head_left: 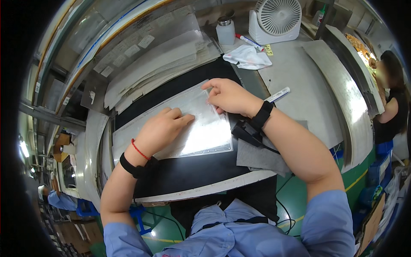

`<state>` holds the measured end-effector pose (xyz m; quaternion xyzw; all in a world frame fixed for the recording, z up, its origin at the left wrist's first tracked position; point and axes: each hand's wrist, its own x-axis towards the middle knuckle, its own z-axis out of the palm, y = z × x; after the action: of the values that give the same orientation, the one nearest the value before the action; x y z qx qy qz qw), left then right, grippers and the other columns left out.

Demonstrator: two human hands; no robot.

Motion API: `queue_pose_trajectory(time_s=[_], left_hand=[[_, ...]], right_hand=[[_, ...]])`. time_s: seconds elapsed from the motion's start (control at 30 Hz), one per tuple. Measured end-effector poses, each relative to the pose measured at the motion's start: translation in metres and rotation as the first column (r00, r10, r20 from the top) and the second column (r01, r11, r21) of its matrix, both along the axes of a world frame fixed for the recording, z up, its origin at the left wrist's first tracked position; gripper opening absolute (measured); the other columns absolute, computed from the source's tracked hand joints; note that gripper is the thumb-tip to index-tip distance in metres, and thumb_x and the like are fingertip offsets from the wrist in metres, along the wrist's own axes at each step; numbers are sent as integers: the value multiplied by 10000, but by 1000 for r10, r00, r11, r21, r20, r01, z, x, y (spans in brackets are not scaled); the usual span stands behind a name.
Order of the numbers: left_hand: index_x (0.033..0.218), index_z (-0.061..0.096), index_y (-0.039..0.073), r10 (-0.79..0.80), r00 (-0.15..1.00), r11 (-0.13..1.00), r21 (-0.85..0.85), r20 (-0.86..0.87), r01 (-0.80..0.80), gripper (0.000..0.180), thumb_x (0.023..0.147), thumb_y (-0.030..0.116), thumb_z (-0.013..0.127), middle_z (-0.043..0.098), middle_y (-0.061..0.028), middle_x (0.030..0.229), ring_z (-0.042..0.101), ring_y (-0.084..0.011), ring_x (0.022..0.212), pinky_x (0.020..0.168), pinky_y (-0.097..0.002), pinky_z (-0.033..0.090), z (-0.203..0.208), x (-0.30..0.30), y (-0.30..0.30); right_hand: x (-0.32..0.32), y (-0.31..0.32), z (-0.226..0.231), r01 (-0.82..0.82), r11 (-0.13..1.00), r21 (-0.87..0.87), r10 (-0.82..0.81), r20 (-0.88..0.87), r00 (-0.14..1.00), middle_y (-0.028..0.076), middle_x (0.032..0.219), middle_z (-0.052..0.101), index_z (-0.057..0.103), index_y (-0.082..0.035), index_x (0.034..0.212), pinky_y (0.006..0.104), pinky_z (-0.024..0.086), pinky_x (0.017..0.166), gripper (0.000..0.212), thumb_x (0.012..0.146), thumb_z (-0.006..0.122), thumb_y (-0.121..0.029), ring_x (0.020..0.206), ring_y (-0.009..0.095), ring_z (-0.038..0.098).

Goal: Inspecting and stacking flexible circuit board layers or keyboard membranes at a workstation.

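Observation:
A thin, shiny rectangular metal sheet lies at a slant on the black work mat, with small holes along its near edge. My left hand rests over the sheet's middle, fingers partly bent and the index finger stretched out across the surface. At the far right corner, my right hand has its thumb and fingers closed around the sheet's edge; the grip is partly hidden. Black bands circle both wrists, and a dark device with a cable sits below my right wrist.
Stacked metal sheets stand behind the mat. A white fan, a bottle, a red marker and a white cloth are at the back. A white marker and grey cloth lie rightward. Another person sits far right.

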<state>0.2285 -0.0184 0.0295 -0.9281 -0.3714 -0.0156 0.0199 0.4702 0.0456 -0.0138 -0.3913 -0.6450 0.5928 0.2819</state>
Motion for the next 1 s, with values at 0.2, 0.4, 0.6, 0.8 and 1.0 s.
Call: queue_pose_trajectory(time_s=[0.2, 0.4, 0.6, 0.8, 1.0], left_hand=[[1141, 641, 163, -7, 1000, 1000, -5, 18, 7, 284, 876, 115, 552, 593, -42, 892, 586, -239, 829, 721, -347, 522, -2, 2, -1], [1135, 649, 148, 34, 999, 999, -15, -8, -34, 275, 883, 109, 546, 588, -58, 877, 583, -250, 822, 724, -355, 517, 3, 4, -4], [1128, 649, 140, 45, 999, 999, -2, 18, -45, 266, 883, 108, 550, 588, -56, 875, 581, -249, 826, 723, -355, 514, 2, 11, -5], [1116, 648, 144, 44, 998, 999, 5, 38, -45, 256, 879, 104, 560, 590, -52, 877, 587, -245, 833, 723, -357, 514, 1, 9, -6], [1120, 649, 152, 41, 999, 999, -4, 24, -41, 257, 881, 112, 564, 596, -51, 881, 590, -245, 830, 722, -359, 516, 4, 9, -7]], right_hand=[[-1, 0, -3, 7, 1000, -8, -7, -14, 1000, 53, 851, 646, 486, 50, 1300, 227, 516, 594, 441, 873, 574, -16, 660, 83, 594], [-1, 0, -3, 1, 1000, 20, -1, -3, 1000, 54, 845, 645, 493, 53, 1289, 227, 510, 587, 429, 871, 563, -12, 648, 88, 595], [-2, 2, -14, 56, 996, 62, -50, -97, 994, 95, 698, 654, 528, 85, 1220, 281, 473, 517, 428, 809, 583, -18, 535, 154, 612], [-3, 4, -15, 50, 995, 85, -43, -85, 995, 93, 697, 657, 531, 87, 1218, 282, 475, 518, 428, 808, 588, -22, 534, 152, 616], [1, 0, -4, 22, 998, 64, -20, -31, 999, 71, 780, 647, 519, 69, 1246, 255, 505, 557, 422, 834, 570, -10, 590, 117, 609]])
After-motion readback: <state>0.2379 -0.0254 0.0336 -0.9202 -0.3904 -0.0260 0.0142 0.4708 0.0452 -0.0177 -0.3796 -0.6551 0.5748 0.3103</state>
